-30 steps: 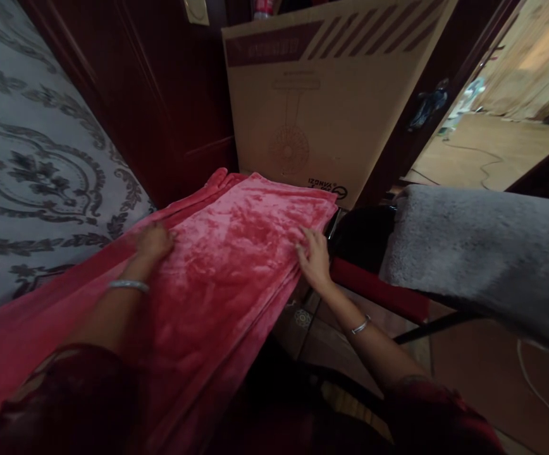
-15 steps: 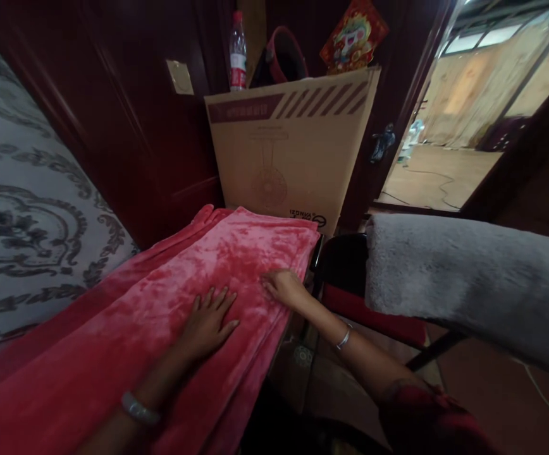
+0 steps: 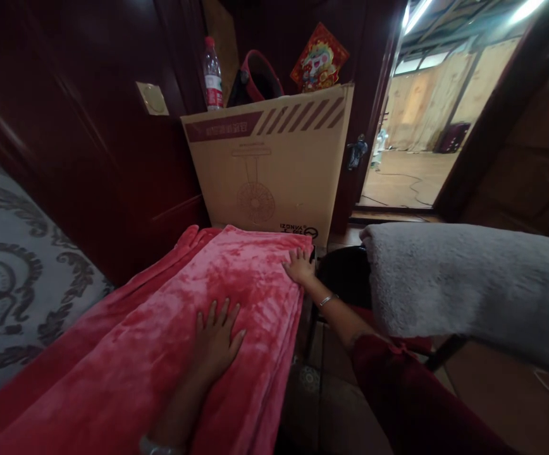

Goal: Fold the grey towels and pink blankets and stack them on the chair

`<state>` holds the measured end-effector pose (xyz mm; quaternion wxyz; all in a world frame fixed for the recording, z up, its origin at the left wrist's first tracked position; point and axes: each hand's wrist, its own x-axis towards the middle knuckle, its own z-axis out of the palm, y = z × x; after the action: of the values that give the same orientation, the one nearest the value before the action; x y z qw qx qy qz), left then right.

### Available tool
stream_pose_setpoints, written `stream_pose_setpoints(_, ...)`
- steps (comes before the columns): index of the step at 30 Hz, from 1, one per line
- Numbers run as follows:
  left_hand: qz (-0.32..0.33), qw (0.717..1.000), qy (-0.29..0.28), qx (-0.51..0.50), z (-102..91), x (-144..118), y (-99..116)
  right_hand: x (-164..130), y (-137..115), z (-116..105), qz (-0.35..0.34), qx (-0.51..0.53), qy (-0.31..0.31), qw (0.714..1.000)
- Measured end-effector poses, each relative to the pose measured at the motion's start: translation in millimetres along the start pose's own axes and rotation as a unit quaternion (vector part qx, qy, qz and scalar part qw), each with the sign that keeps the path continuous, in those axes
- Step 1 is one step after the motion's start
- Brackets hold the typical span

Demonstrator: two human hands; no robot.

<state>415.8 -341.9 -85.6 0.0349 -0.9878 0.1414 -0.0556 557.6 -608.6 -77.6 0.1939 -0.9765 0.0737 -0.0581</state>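
Left grip (image 3: pixel 217 338) flat on red blanket (image 3: pixel 170 341) (bed (image 3: pixel 13 278) beside).

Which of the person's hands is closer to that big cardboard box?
The right hand. It rests flat at the far corner of the red blanket, just short of the cardboard box. The left hand lies flat mid-blanket, well back from the box.

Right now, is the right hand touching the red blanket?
Touching. The head view shows the right hand resting, fingers spread, on the far right corner of the red blanket.
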Motion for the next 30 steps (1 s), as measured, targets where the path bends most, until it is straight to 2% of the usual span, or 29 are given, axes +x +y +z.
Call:
stream_pose_setpoints(3,0.002,1.000,0.012,-0.002,-0.7,1,-1,3,3,2,0.037,-0.026,0.026,0.999)
stream_pose_setpoints(6,-0.001,1.000,0.008,-0.012,-2.9,2,-1,8,-1,2,-0.015,-0.032,0.072,0.997)
stream_pose_setpoints(8,-0.004,1.000,0.000,-0.016,-3.7,2,0,10,-3,3,-0.049,-0.036,0.048,0.997)
stream_pose_setpoints(11,-0.008,1.000,-0.002,-0.023,-3.3,0,1,16,-8,2,-0.040,-0.040,0.001,0.998)
stream_pose_setpoints(14,-0.007,0.999,0.011,-0.044,-1.4,-2,0,29,-23,-5,-0.032,-0.035,0.021,0.999)
stream_pose_setpoints(18,0.002,0.995,0.032,-0.094,2.9,-5,-2,60,-63,-13,-0.082,-0.006,0.057,0.995)
stream_pose_setpoints(20,-0.006,0.990,0.059,-0.128,7.2,-5,-5,79,-85,-12,-0.103,0.007,0.059,0.993)
stream_pose_setpoints(22,-0.036,0.978,0.115,-0.168,13.3,-4,-9,99,-102,-8,-0.107,0.016,0.050,0.993)
stream_pose_setpoints(26,-0.111,0.937,0.234,-0.235,26.3,-3,-19,139,-126,7,-0.097,0.027,0.023,0.995)
stream_pose_setpoints(30,-0.142,0.917,0.255,-0.271,34.7,-7,-21,171,-148,27,-0.103,0.044,-0.008,0.994)
